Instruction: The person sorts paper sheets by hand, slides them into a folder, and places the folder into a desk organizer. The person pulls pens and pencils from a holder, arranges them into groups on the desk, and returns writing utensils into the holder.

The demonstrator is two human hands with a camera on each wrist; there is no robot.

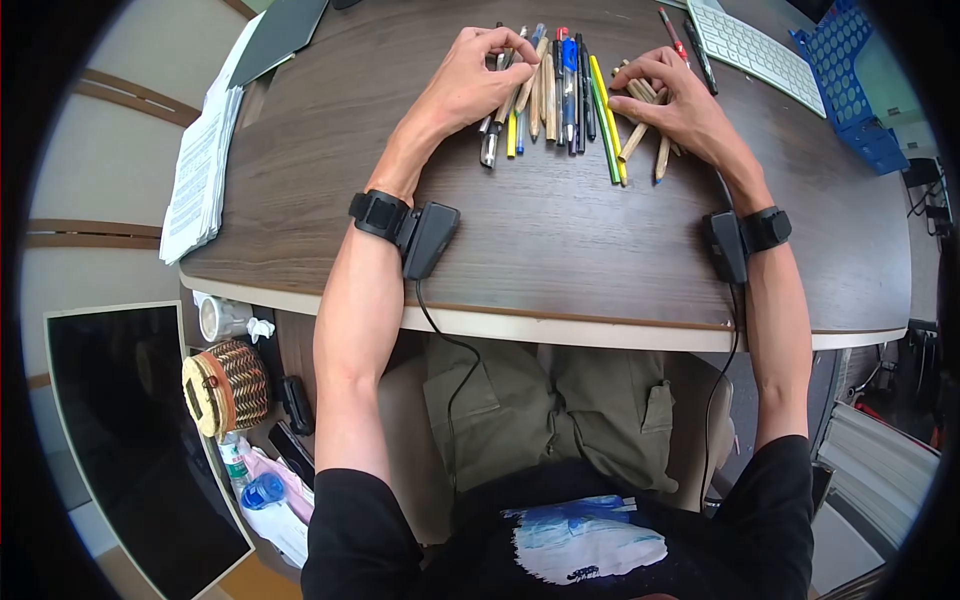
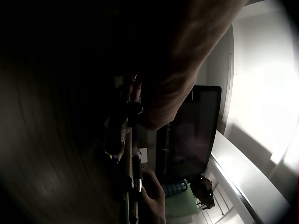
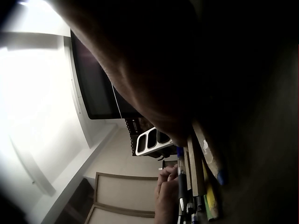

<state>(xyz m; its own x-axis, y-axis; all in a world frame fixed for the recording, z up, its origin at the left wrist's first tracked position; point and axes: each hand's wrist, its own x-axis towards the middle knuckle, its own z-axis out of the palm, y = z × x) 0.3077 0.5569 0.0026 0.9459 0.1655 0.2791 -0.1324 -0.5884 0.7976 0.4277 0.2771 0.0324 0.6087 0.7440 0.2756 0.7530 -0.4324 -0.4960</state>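
Observation:
Pens and pencils lie in a loose row on the dark wood desk (image 1: 350,130). At the row's left end, my left hand (image 1: 478,78) curls its thumb and index finger round several pens, including a clear-capped pen (image 1: 489,150). My right hand (image 1: 672,100) arches over the right end, thumb and fingers curled about a bunch of wooden pencils (image 1: 634,142). A blue-ended pencil (image 3: 212,158) sticks out below that hand. Between the hands lie a blue-capped pen (image 1: 570,55), black pens (image 1: 583,100), a green pencil (image 1: 606,135) and a yellow one (image 1: 601,85).
A red pencil (image 1: 672,35) and a black pen (image 1: 700,60) lie beyond my right hand, near a white keyboard (image 1: 765,60). A blue perforated basket (image 1: 850,70) stands at the far right. Stacked papers (image 1: 205,180) line the left edge. Cables (image 1: 445,335) hang from both wrist cameras.

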